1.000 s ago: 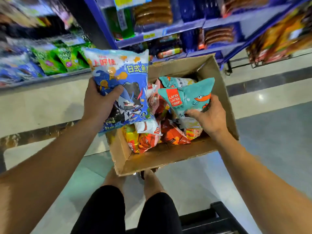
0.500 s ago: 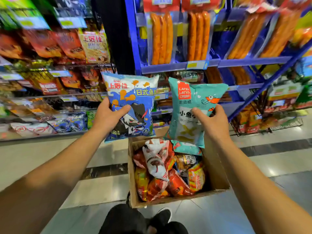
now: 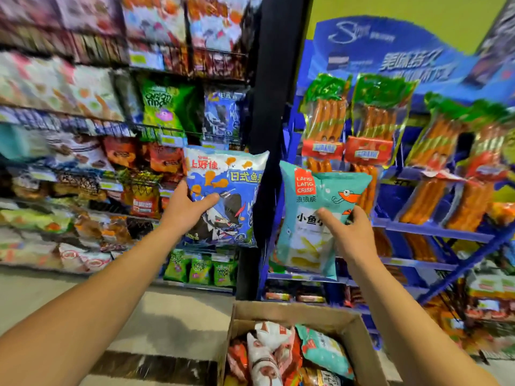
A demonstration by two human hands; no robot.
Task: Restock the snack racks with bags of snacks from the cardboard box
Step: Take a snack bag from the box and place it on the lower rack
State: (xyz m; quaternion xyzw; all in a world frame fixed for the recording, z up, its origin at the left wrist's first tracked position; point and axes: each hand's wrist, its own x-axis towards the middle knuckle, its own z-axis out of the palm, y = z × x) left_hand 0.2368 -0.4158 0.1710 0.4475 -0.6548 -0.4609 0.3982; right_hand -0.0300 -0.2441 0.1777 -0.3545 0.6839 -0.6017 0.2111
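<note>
Left hand (image 3: 187, 210) grips a blue snack bag (image 3: 225, 196), right hand (image 3: 351, 235) a teal bag (image 3: 312, 218), both held up facing the snack racks (image 3: 117, 129); cardboard box (image 3: 292, 313) sits below, still stocked. Matching blue bags (image 3: 223, 115) show on the rack above. Best to slot the blue bag there upright, label out, one bag at a time.

The teal bag (image 3: 312, 218) reads "LANG LANG CRISP"; the blue bag (image 3: 231, 190) reads "上好佳".
</note>
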